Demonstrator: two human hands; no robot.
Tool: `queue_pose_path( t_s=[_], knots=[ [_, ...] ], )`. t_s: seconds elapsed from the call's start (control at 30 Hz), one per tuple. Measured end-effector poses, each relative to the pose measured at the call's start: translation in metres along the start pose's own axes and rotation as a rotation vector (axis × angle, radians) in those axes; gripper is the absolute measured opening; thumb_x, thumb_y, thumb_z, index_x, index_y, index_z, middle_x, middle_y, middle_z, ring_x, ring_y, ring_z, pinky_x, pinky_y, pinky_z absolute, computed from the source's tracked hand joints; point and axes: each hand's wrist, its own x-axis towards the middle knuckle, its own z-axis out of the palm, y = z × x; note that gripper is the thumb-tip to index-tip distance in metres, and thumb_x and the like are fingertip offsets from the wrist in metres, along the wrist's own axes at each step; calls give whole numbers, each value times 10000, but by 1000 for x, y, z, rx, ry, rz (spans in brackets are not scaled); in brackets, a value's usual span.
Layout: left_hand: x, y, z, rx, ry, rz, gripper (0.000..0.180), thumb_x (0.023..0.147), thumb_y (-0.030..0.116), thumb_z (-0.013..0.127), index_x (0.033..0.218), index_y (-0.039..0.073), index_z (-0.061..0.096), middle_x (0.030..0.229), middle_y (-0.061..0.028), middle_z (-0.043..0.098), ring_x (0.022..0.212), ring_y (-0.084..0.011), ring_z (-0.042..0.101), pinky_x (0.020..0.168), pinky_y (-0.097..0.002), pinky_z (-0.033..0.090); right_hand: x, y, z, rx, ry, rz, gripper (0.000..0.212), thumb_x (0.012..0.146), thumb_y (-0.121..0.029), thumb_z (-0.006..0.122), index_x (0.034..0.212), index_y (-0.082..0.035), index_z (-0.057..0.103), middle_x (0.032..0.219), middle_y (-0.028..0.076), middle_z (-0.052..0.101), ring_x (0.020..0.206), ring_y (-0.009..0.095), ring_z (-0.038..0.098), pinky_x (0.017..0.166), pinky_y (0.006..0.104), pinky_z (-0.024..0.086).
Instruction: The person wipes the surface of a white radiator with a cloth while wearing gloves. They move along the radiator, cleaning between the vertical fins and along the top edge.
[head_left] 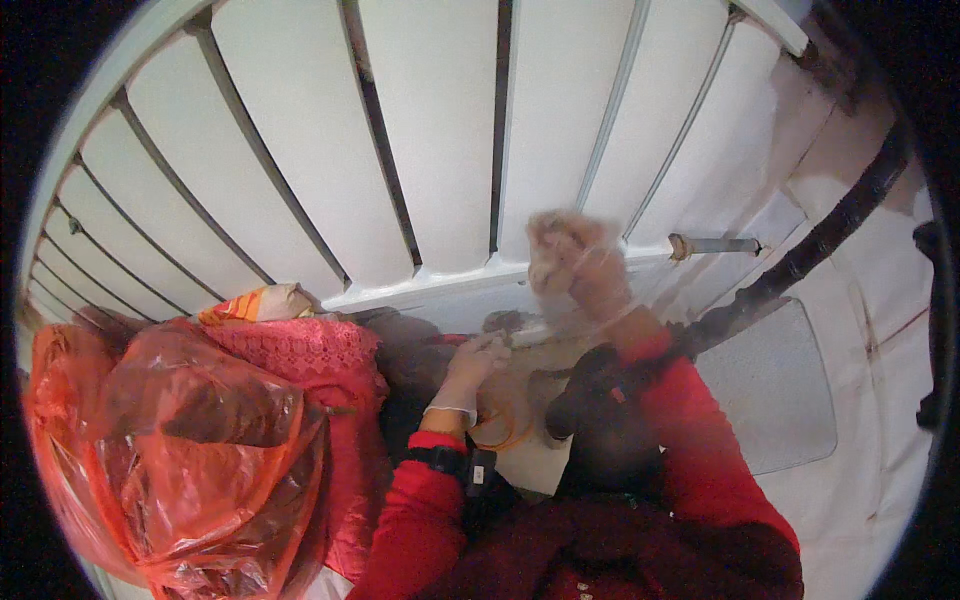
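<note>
My left hand [474, 368], in a thin pale glove, is low in front of the white slatted panel [440, 130]. Its fingers are drawn together beside a small greyish lump [507, 322]; whatever they may grip is too small to make out. Higher and to the right, my right hand [575, 262] is raised before the panel's lower edge. Clear, loose plastic, apparently a glove, surrounds it. Motion smears its fingers, so their shape and anything in them cannot be told. An orange ring or cord [512, 425] lies below the left hand.
At left, a translucent red plastic bag [200, 450] lies against pink lace-edged cloth [345, 400], with an orange-and-white packet or cloth [262, 303] behind. A dark hose [800, 260] slants across the right side. A short pipe [715, 246] and a grey flat panel [785, 400] are nearby.
</note>
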Motion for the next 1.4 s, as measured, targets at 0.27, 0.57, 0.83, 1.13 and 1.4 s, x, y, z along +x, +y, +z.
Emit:
queue_pose_path(
  t_s=[0.27, 0.57, 0.83, 1.13, 1.4],
  knots=[
    [0, 2, -3, 8, -55, -18, 281, 1008, 163, 597, 1236, 1, 624, 998, -108, 732, 789, -144, 648, 669, -256, 475, 139, -116, -48, -682, 622, -839, 591, 646, -282, 880, 1176, -106, 686, 1182, 107, 625, 980, 292, 629, 762, 380, 570],
    [-9, 4, 0, 9, -32, 2, 290, 1019, 188, 585, 1229, -8, 626, 1007, -74, 720, 755, -117, 608, 703, -265, 472, 54, -37, 27, -582, 146, -505, 298, 818, -165, 694, 1105, -86, 681, 1114, 98, 630, 933, 288, 642, 759, 398, 545],
    [-9, 6, -8, 8, -30, -25, 260, 1013, 176, 584, 1154, -33, 645, 929, -81, 723, 761, -135, 626, 679, -272, 480, -15, 8, 67, -721, -70, -587, 173, 838, -198, 645, 979, -112, 697, 1151, 43, 628, 909, 229, 591, 812, 368, 542],
    [-20, 14, -19, -41, -67, 14, 389, 1032, 253, 602, 1326, -2, 616, 982, -76, 725, 788, -110, 651, 647, -238, 459, -27, 63, 20, -733, -441, -140, 333, 810, -198, 700, 1137, -139, 693, 1199, 80, 637, 1021, 297, 624, 893, 409, 539],
    [-16, 16, -8, 22, -31, 5, 400, 1032, 256, 615, 1275, -61, 608, 969, -106, 725, 738, -125, 608, 651, -277, 468, 32, -33, -130, -503, 194, -163, 550, 784, -39, 698, 1310, -172, 611, 1238, 115, 634, 1114, 353, 608, 949, 434, 525]
  ],
)
